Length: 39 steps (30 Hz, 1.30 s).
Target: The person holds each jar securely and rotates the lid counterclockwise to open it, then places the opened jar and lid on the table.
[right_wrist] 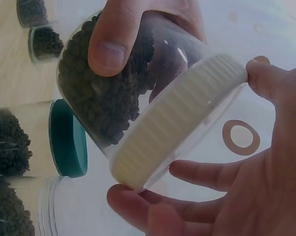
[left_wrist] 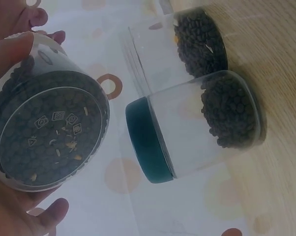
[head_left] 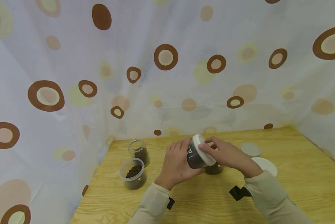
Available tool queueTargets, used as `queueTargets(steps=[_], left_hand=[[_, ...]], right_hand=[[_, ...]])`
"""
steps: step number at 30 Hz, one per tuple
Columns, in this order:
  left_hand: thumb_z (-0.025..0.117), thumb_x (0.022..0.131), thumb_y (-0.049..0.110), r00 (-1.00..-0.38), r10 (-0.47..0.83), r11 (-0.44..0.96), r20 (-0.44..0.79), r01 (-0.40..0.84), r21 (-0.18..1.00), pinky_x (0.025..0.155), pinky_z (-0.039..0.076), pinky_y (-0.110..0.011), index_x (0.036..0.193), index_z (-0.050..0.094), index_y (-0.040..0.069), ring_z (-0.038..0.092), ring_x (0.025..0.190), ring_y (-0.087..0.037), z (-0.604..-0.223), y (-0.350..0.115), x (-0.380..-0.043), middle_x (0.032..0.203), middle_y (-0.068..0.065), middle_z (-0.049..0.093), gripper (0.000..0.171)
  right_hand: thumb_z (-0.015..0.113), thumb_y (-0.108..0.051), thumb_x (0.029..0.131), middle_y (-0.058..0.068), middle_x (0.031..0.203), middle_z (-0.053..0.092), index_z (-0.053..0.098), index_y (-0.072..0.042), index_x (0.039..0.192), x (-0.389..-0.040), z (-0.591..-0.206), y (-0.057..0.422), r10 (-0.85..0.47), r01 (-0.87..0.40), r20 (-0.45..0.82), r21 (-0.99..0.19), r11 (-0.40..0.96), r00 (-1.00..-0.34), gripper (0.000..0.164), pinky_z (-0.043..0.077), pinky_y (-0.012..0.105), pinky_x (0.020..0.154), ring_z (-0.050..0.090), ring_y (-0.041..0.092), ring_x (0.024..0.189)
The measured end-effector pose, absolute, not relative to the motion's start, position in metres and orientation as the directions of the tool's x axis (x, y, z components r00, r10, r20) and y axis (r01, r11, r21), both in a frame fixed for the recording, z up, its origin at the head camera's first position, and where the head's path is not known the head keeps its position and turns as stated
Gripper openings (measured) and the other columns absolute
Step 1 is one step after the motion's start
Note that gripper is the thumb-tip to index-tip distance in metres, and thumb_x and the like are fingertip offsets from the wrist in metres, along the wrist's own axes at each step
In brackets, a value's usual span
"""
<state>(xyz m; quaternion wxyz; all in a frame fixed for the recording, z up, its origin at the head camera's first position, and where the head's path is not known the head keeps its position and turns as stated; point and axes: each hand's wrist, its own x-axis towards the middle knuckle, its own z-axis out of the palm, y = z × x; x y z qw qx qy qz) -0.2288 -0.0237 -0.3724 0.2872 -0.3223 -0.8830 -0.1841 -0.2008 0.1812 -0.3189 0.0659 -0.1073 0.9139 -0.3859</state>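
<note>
My left hand grips a clear jar part-filled with dark beans and holds it tilted above the table. A ribbed white lid sits on its mouth. My right hand spans this lid, the thumb at one side of the rim and fingertips at the opposite side. The jar's base faces the left wrist view, beans and pale flecks showing through. Close by stands a jar with a dark green lid, with beans at its bottom. Beside it is another clear jar with beans.
On the left of the wooden table stand an uncovered glass jar and an uncovered plastic tub, both holding dark beans. Two pale lids, one greyish and one white, lie to the right. A patterned curtain hangs behind.
</note>
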Motion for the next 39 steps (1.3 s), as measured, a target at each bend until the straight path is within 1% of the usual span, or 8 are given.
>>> queueTargets(steps=[6, 9, 12, 18, 26, 32, 35, 39], left_hand=[[0.088, 0.062, 0.056, -0.613, 0.461, 0.665, 0.642, 0.717, 0.208, 0.096, 0.052, -0.039, 0.147, 0.041, 0.015, 0.062, 0.113, -0.021, -0.373, -0.028, -0.23, 0.127, -0.004, 0.063, 0.106], [0.089, 0.062, 0.053, -0.611, 0.466, 0.632, 0.64, 0.736, 0.243, 0.096, 0.052, -0.039, 0.148, 0.041, 0.016, 0.061, 0.114, -0.021, -0.373, -0.03, -0.23, 0.128, -0.004, 0.062, 0.105], [0.089, 0.062, 0.052, -0.615, 0.469, 0.622, 0.634, 0.739, 0.257, 0.096, 0.053, -0.039, 0.147, 0.041, 0.016, 0.06, 0.115, -0.021, -0.373, -0.031, -0.23, 0.128, -0.004, 0.062, 0.104], [0.089, 0.062, 0.054, -0.613, 0.467, 0.639, 0.637, 0.732, 0.236, 0.095, 0.053, -0.039, 0.146, 0.042, 0.015, 0.061, 0.113, -0.021, -0.374, -0.032, -0.23, 0.127, -0.005, 0.063, 0.104], [0.089, 0.062, 0.054, -0.616, 0.459, 0.646, 0.64, 0.726, 0.236, 0.093, 0.052, -0.04, 0.145, 0.042, 0.014, 0.061, 0.113, -0.021, -0.377, -0.033, -0.23, 0.127, -0.004, 0.063, 0.103], [0.088, 0.063, 0.051, -0.625, 0.429, 0.64, 0.653, 0.72, 0.269, 0.094, 0.052, -0.045, 0.146, 0.043, 0.015, 0.062, 0.114, -0.022, -0.376, -0.036, -0.229, 0.126, -0.004, 0.064, 0.102], [0.088, 0.062, 0.051, -0.632, 0.427, 0.644, 0.647, 0.715, 0.272, 0.095, 0.051, -0.045, 0.147, 0.042, 0.015, 0.062, 0.114, -0.023, -0.375, -0.037, -0.228, 0.126, -0.004, 0.064, 0.103], [0.088, 0.061, 0.053, -0.64, 0.428, 0.658, 0.638, 0.705, 0.266, 0.095, 0.05, -0.044, 0.147, 0.041, 0.016, 0.061, 0.115, -0.022, -0.374, -0.037, -0.228, 0.127, -0.003, 0.064, 0.105]], right_hand=[[0.062, -0.035, 0.096, 0.021, 0.138, 0.049, 0.032, -0.013, 0.152, -0.202, -0.326, 0.188, -0.383, -0.305, 0.083, -0.766, 0.566, -0.92, 0.068, 0.054, 0.034, 0.075, 0.06, 0.03, 0.112], [0.064, -0.025, 0.093, 0.023, 0.139, 0.046, 0.032, -0.013, 0.151, -0.203, -0.329, 0.191, -0.425, -0.365, 0.136, -0.77, 0.524, -0.895, 0.068, 0.055, 0.038, 0.081, 0.058, 0.034, 0.115], [0.065, -0.021, 0.091, 0.023, 0.139, 0.045, 0.033, -0.012, 0.15, -0.203, -0.331, 0.19, -0.436, -0.392, 0.162, -0.765, 0.51, -0.885, 0.068, 0.054, 0.043, 0.086, 0.057, 0.035, 0.116], [0.065, -0.019, 0.091, 0.022, 0.143, 0.043, 0.033, -0.012, 0.149, -0.204, -0.333, 0.188, -0.44, -0.412, 0.185, -0.759, 0.504, -0.879, 0.067, 0.051, 0.05, 0.093, 0.053, 0.04, 0.124], [0.064, -0.018, 0.094, 0.02, 0.155, 0.032, 0.031, -0.014, 0.152, -0.203, -0.338, 0.189, -0.485, -0.466, 0.226, -0.756, 0.46, -0.845, 0.067, 0.044, 0.06, 0.101, 0.04, 0.046, 0.137], [0.07, -0.03, 0.092, 0.02, 0.162, 0.02, 0.016, -0.016, 0.159, -0.2, -0.34, 0.19, -0.467, -0.446, 0.22, -0.77, 0.456, -0.857, 0.087, 0.041, 0.064, 0.103, 0.032, 0.052, 0.141], [0.067, -0.031, 0.095, 0.022, 0.164, 0.015, 0.009, -0.013, 0.161, -0.199, -0.341, 0.191, -0.441, -0.431, 0.217, -0.768, 0.473, -0.871, 0.09, 0.041, 0.065, 0.103, 0.029, 0.054, 0.143], [0.058, -0.033, 0.1, 0.024, 0.162, 0.02, 0.011, -0.011, 0.16, -0.2, -0.34, 0.191, -0.407, -0.419, 0.224, -0.761, 0.495, -0.886, 0.079, 0.044, 0.062, 0.102, 0.033, 0.05, 0.143]])
